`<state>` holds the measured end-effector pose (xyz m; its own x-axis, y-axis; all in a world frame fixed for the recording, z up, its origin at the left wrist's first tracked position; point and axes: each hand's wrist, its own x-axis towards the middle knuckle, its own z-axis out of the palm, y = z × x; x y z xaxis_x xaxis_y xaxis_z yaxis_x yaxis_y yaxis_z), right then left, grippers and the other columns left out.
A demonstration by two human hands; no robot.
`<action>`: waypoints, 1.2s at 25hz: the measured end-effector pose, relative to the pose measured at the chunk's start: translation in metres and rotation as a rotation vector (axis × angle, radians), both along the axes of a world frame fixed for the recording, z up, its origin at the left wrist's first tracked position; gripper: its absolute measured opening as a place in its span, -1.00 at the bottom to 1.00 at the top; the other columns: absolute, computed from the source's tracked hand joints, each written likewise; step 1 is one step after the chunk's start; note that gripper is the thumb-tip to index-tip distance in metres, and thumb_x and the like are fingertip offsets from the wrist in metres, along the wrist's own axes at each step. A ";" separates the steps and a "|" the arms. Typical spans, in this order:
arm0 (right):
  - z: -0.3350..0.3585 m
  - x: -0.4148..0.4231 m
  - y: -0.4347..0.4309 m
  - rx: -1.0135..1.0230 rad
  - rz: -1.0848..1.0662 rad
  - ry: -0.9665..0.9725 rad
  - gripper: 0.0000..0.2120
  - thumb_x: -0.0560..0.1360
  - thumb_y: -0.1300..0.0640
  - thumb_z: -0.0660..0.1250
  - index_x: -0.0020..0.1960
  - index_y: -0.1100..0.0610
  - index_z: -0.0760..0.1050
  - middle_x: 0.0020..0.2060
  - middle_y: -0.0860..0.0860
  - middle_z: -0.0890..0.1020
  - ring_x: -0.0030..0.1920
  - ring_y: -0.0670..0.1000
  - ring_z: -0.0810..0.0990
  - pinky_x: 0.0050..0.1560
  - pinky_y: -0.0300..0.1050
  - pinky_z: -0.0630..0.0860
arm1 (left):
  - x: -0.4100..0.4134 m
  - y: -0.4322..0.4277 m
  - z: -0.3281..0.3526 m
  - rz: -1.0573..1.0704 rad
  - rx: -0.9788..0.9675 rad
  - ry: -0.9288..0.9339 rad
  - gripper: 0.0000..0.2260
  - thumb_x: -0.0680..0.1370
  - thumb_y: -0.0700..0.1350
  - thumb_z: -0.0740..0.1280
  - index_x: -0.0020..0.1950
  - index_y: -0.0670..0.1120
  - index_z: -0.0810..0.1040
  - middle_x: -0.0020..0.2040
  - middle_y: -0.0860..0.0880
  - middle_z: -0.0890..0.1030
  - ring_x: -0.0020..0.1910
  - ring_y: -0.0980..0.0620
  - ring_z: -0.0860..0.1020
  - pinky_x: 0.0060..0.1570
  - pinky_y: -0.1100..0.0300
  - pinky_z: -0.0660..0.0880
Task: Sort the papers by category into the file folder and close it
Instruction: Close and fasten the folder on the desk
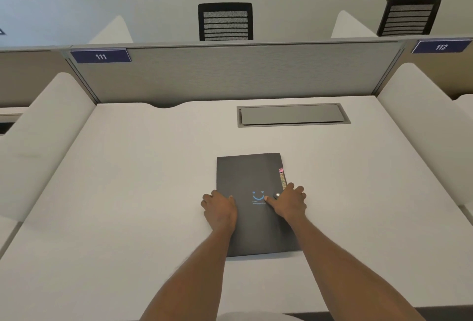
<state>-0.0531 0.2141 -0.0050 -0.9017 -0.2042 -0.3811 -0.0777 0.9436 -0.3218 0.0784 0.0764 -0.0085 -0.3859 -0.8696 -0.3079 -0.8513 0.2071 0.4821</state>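
Fingers (pixel 299 190) of left hand (pixel 220 207) and right hand (pixel 289 203) hold folder (pixel 248 172), lengthwise away.

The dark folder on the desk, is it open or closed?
Closed. The folder lies flat, cover down, coloured tabs peeking from its right edge; the left hand and right hand hold its sides.
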 end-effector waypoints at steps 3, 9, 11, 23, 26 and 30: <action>0.000 -0.003 -0.001 -0.022 -0.037 -0.029 -0.14 0.31 -0.33 0.53 0.36 0.13 0.29 0.29 0.17 0.38 0.34 0.22 0.41 0.21 0.18 0.52 | -0.003 -0.005 0.000 0.094 0.082 0.062 -0.55 0.61 0.04 0.40 0.35 -0.23 0.43 0.34 -0.24 0.47 0.35 -0.26 0.44 0.26 -0.08 0.48; 0.012 0.003 -0.026 -0.084 -0.013 0.068 -0.19 0.35 -0.23 0.56 0.36 0.17 0.29 0.26 0.19 0.39 0.31 0.22 0.43 0.15 0.15 0.55 | -0.005 -0.029 0.008 0.136 0.063 0.211 -0.56 0.57 -0.03 0.45 0.29 -0.27 0.44 0.30 -0.26 0.48 0.27 -0.28 0.47 0.27 -0.08 0.45; 0.018 0.007 -0.042 -0.120 -0.019 0.089 -0.24 0.37 -0.19 0.55 0.35 0.19 0.31 0.26 0.19 0.40 0.30 0.22 0.43 0.14 0.14 0.55 | -0.002 -0.048 0.014 0.133 0.052 0.251 -0.58 0.57 -0.04 0.45 0.28 -0.27 0.45 0.29 -0.26 0.49 0.26 -0.28 0.49 0.26 -0.08 0.44; 0.028 0.030 -0.180 -0.265 -0.011 0.090 -0.34 0.40 -0.07 0.56 0.32 0.20 0.35 0.23 0.17 0.42 0.26 0.19 0.48 0.13 0.05 0.57 | 0.023 -0.213 0.027 0.147 0.152 0.395 -0.52 0.43 0.01 0.52 0.27 -0.16 0.54 0.21 -0.19 0.59 0.19 -0.25 0.60 0.23 -0.16 0.57; 0.022 0.030 -0.206 -0.276 -0.011 0.066 -0.35 0.40 -0.05 0.55 0.32 0.20 0.36 0.22 0.16 0.42 0.25 0.18 0.48 0.12 0.04 0.57 | 0.025 -0.242 0.021 0.144 0.163 0.388 -0.46 0.34 0.07 0.48 0.25 -0.14 0.56 0.16 -0.16 0.64 0.15 -0.23 0.62 0.19 -0.15 0.60; 0.012 0.029 -0.236 -0.288 0.005 0.045 -0.36 0.39 -0.04 0.55 0.32 0.21 0.38 0.21 0.16 0.43 0.24 0.17 0.47 0.13 0.02 0.55 | 0.029 -0.269 0.016 0.123 0.188 0.350 -0.42 0.31 0.10 0.46 0.26 -0.16 0.58 0.14 -0.15 0.66 0.16 -0.23 0.61 0.19 -0.12 0.60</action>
<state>-0.0238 -0.0215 0.0069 -0.9151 -0.3026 -0.2665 -0.1020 0.8132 -0.5730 0.1071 -0.1923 0.0071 -0.3920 -0.8569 -0.3348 -0.6424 -0.0055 0.7664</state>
